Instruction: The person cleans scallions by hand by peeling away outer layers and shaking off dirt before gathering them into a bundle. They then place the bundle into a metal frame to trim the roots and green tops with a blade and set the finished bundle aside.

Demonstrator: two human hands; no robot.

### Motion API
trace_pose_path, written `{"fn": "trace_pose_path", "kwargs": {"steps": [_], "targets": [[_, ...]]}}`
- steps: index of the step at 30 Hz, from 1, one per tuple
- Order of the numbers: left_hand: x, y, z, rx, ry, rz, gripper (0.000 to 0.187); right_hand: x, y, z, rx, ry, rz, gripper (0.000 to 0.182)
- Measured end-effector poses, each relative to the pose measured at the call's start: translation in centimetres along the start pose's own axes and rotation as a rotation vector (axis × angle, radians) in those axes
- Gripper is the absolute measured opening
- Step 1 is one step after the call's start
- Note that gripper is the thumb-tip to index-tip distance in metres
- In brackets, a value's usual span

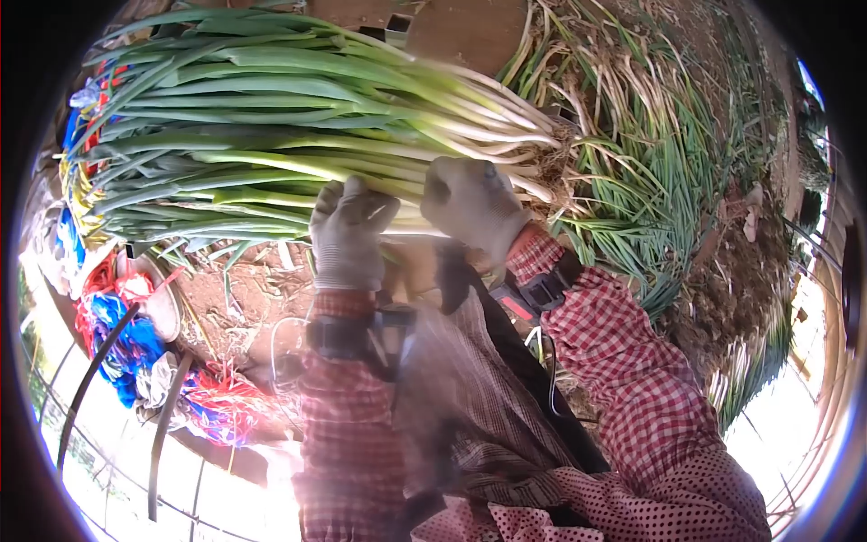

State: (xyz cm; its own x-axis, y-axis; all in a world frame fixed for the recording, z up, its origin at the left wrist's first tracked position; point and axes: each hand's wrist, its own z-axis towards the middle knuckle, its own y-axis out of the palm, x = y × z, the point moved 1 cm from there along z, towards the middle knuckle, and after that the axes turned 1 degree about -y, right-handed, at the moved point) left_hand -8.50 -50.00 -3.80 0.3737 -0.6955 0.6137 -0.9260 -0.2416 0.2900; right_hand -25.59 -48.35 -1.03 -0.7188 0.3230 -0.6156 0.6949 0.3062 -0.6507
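Note:
A wide bundle of green onions (262,126) lies across the upper view, with green leaves to the left and white stalks and roots to the right. My left hand (348,237), in a white knit glove, is at the near edge of the bundle with its fingers curled in on the stalks. Farther right, my right hand (474,203), gloved the same way, is closed over the white part of the near stalks. The fingertips of both hands are partly hidden, and the left forearm is blurred.
Loose green onions (632,172) with soil on them lie in a heap at the right. Blue bundled strings (131,334) and red strings (230,402) lie at the left. Bare soil (244,312) shows below the bundle, and curved bars (167,434) stand at lower left.

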Motion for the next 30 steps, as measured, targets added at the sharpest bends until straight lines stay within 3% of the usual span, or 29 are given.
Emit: {"fn": "trace_pose_path", "kwargs": {"steps": [2,4,8,10,12,14,16,18,19,20,23,25,26,27,29,30], "targets": [[-0.7,-1.7,1.2,-0.116,0.190,0.258,0.010,2.3,0.0,-1.3,0.042,0.053,0.104,0.014],[-0.9,-1.7,1.5,-0.135,0.220,0.300,0.010,4.8,-0.6,-3.4,0.074,0.116,0.127,0.016],[0.1,-0.4,1.2,-0.014,0.027,0.006,0.010,9.0,-2.9,-7.9,-0.009,0.321,-0.093,0.025],[0.6,0.7,1.1,0.056,-0.062,-0.177,0.010,10.1,-2.9,-8.9,0.090,0.298,0.068,0.032],[0.2,0.4,2.1,-0.089,0.200,0.197,0.010,9.6,-3.2,-8.7,0.178,0.187,0.200,0.039],[0.1,0.4,3.1,-0.108,0.225,0.273,0.010,8.0,-2.7,-6.8,0.254,-0.025,0.310,0.046],[0.4,0.7,3.7,-0.114,0.175,0.294,0.010,5.1,-3.2,-4.4,0.172,-0.103,0.307,0.044],[-2.4,-2.8,7.2,-0.208,0.354,0.179,0.011,3.3,-2.8,-1.9,0.113,-0.125,0.288,0.040],[-2.9,-4.0,8.2,-0.230,0.408,0.115,0.014,3.2,-2.2,-1.1,0.058,-0.028,0.262,0.032],[-2.2,-3.5,7.3,-0.192,0.386,0.033,0.016,3.0,-2.2,-0.8,0.053,-0.047,0.309,0.030],[0.7,-4.0,6.1,-0.064,0.436,0.223,0.021,3.5,-3.4,-2.5,-0.030,-0.024,0.406,0.023],[2.9,-2.6,4.2,-0.011,0.176,-0.121,0.019,3.4,-4.2,-4.3,-0.236,0.163,0.530,0.019],[2.7,-2.1,3.6,0.000,0.142,-0.163,0.018,3.5,-4.6,-4.7,-0.337,0.255,0.593,0.019],[2.6,-2.0,3.1,0.011,0.110,-0.202,0.017,4.3,-3.9,-4.1,-0.472,0.111,0.639,0.020],[2.3,-2.5,2.3,-0.030,0.029,-0.319,0.015,3.8,-2.1,-1.5,-0.334,-0.085,0.493,0.030],[1.9,-3.0,2.6,-0.177,0.010,-0.349,0.015,2.5,-0.9,0.2,-0.265,-0.179,0.419,0.035]]}}
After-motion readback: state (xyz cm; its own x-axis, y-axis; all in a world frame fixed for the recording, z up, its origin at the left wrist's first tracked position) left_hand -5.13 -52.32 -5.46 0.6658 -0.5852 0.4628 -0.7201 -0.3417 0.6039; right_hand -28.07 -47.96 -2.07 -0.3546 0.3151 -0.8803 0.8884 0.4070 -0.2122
